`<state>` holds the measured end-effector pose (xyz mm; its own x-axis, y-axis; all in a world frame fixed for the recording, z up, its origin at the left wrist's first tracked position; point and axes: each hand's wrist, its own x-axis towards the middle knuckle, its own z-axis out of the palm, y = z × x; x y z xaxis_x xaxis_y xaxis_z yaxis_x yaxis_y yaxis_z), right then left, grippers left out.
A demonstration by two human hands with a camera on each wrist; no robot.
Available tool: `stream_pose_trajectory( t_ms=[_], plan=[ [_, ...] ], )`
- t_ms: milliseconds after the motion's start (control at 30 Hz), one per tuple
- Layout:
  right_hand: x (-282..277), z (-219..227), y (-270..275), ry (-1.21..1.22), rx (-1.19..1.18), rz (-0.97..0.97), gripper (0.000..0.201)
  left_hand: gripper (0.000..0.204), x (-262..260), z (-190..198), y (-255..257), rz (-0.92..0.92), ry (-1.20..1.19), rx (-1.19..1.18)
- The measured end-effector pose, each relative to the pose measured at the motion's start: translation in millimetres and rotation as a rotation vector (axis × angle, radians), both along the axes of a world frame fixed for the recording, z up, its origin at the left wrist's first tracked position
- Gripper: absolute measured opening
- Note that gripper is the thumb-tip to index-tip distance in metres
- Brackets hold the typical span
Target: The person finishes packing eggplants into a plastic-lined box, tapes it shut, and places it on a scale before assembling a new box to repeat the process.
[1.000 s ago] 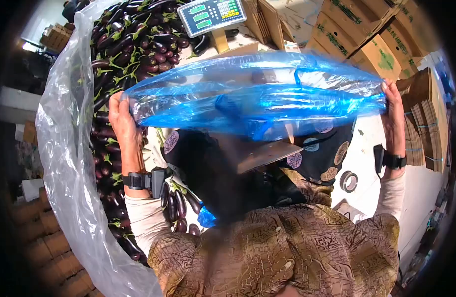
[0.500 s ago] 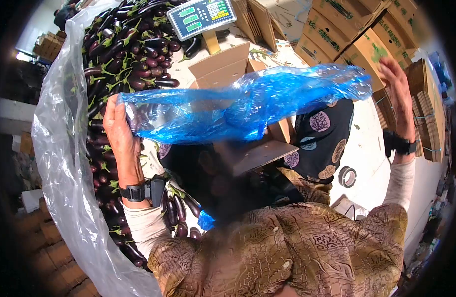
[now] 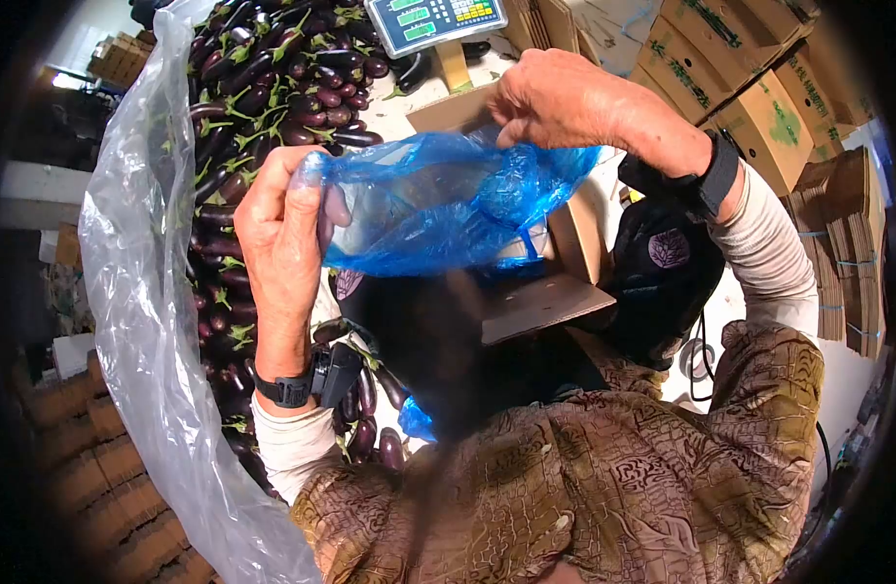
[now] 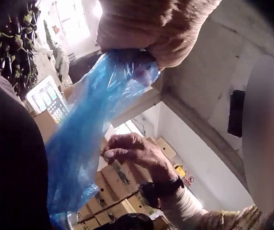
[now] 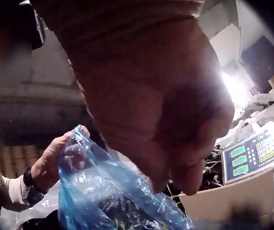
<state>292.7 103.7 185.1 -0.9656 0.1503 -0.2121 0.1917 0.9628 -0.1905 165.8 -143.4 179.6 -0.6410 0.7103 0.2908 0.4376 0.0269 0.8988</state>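
My left hand (image 3: 282, 209) grips one end of a thin blue plastic bag (image 3: 419, 219), thumb and fingers pinching its edge. The bag hangs stretched above an open cardboard box (image 3: 550, 307) and is crumpled toward its right end. In the head view, my right hand (image 3: 574, 102) hangs over that right part with its fingers loosely bent. From the left wrist view, the right hand (image 4: 139, 153) is beside the bag, and no film shows between its thumb and fingers. The right wrist view has its fingertips (image 5: 190, 179) just above the bag's edge.
A large heap of eggplants (image 3: 311, 73) lies at the left, bordered by a clear plastic sheet (image 3: 141, 253). A digital scale display (image 3: 438, 19) stands behind the box. Printed cartons (image 3: 774, 122) and flattened cardboard (image 3: 837, 234) are stacked at the right.
The right hand let go of the bag's right end, swung out to the right, then came back inward over the bag. The bag went from stretched wide to shorter and slack; the left hand kept its hold.
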Motion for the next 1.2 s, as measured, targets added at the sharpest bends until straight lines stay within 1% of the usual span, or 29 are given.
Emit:
stream_pose_trajectory(
  t_ms=[33, 100, 133, 167, 200, 233, 267, 300, 333, 367, 433, 500, 567, 600, 667, 700, 733, 767, 833, 867, 900, 967, 1000, 1033, 1100, 1133, 1167, 1200],
  plan=[
    [1, -8, 3, -0.006, 0.000, -0.002, 0.029, 0.022, 5, 1, 1, 0.018, -0.001, -0.029],
    [7, -44, 8, 0.172, -0.124, 0.209, 0.037, 0.023, 8, -1, 6, 0.033, -0.002, -0.056],
    [14, -64, 9, 0.078, -0.209, 0.211, 0.041, 0.023, 6, -2, 8, 0.055, 0.024, -0.041],
    [22, -73, 4, -0.070, -0.184, 0.235, 0.039, 0.023, 4, -4, 9, 0.081, 0.049, -0.026],
    [30, -82, 0, -0.217, -0.158, 0.256, 0.036, 0.022, 1, -6, 9, 0.105, -0.018, -0.014],
    [35, -112, -2, -0.436, -0.146, 0.288, 0.028, 0.022, -5, -11, 8, 0.104, -0.018, -0.015],
    [61, -117, 0, -0.453, -0.315, 0.312, 0.022, 0.022, -12, -16, 8, 0.134, -0.037, 0.018],
    [84, -142, 8, -0.395, -0.764, 0.319, 0.022, 0.021, -18, -21, 7, 0.162, -0.058, 0.052],
    [96, -133, -5, -0.233, -0.852, 0.386, 0.019, 0.020, -20, -23, 6, 0.167, -0.090, 0.056],
    [84, -78, -33, -0.492, -0.461, 0.420, 0.015, 0.020, -19, -24, 6, 0.167, -0.095, 0.059],
    [77, -53, -30, -0.332, -0.529, 0.359, 0.016, 0.020, -16, -24, 3, 0.056, -0.050, 0.007],
    [56, -33, -26, 0.145, -0.421, 0.153, 0.025, 0.020, -5, -19, 6, -0.025, -0.043, -0.025],
    [31, -48, -19, 0.796, -0.410, 0.200, 0.037, 0.026, 11, -7, 13, -0.063, -0.035, -0.070],
    [19, -58, -20, 0.800, -0.410, 0.201, 0.037, 0.018, 11, -6, 14, -0.108, -0.025, -0.021],
    [-2, -73, -19, 0.826, -0.366, 0.258, 0.048, 0.019, 11, -1, 11, -0.123, -0.061, 0.000],
    [-6, -75, -13, 0.827, -0.369, 0.262, 0.048, 0.019, 10, 1, 10, -0.140, -0.102, 0.023],
    [-9, -76, -7, 0.478, -0.297, 0.237, 0.047, 0.022, 7, 3, 7, -0.083, -0.053, 0.043],
    [-12, -77, 1, 0.130, -0.219, 0.209, 0.046, 0.025, -5, 1, -3, -0.106, -0.062, 0.073],
    [-12, -87, 34, -0.052, -0.301, 0.185, 0.039, 0.026, -28, -7, -17, -0.048, -0.085, 0.145],
    [-6, -95, 55, -0.024, -0.380, 0.158, 0.034, 0.027, -34, -9, -22, 0.025, -0.111, 0.145],
    [1, -101, 70, 0.003, -0.458, 0.129, 0.030, 0.024, -45, -18, -25, 0.123, -0.070, 0.147],
    [10, -72, 78, -0.154, -0.567, -0.072, 0.028, 0.021, -76, -45, -33, 0.230, -0.013, 0.052],
    [13, -73, 85, -0.144, -0.717, -0.115, 0.021, 0.020, -90, -57, -38, 0.193, -0.114, 0.005],
    [12, -67, 90, -0.147, -0.716, -0.114, 0.021, 0.018, -102, -71, -41, 0.154, -0.214, -0.042],
    [10, -53, 100, -0.073, -0.862, -0.105, 0.019, 0.015, -113, -93, -33, 0.213, -0.277, -0.031],
    [8, -57, 109, 0.003, -0.848, -0.072, 0.024, 0.014, -120, -101, -31, 0.228, -0.299, -0.043],
    [6, -62, 115, -0.002, -0.845, -0.072, 0.024, 0.014, -128, -108, -28, 0.245, -0.321, -0.054],
    [4, -67, 121, 0.084, -0.847, -0.122, 0.025, 0.014, -135, -116, -23, 0.249, -0.324, -0.052]
  ],
)
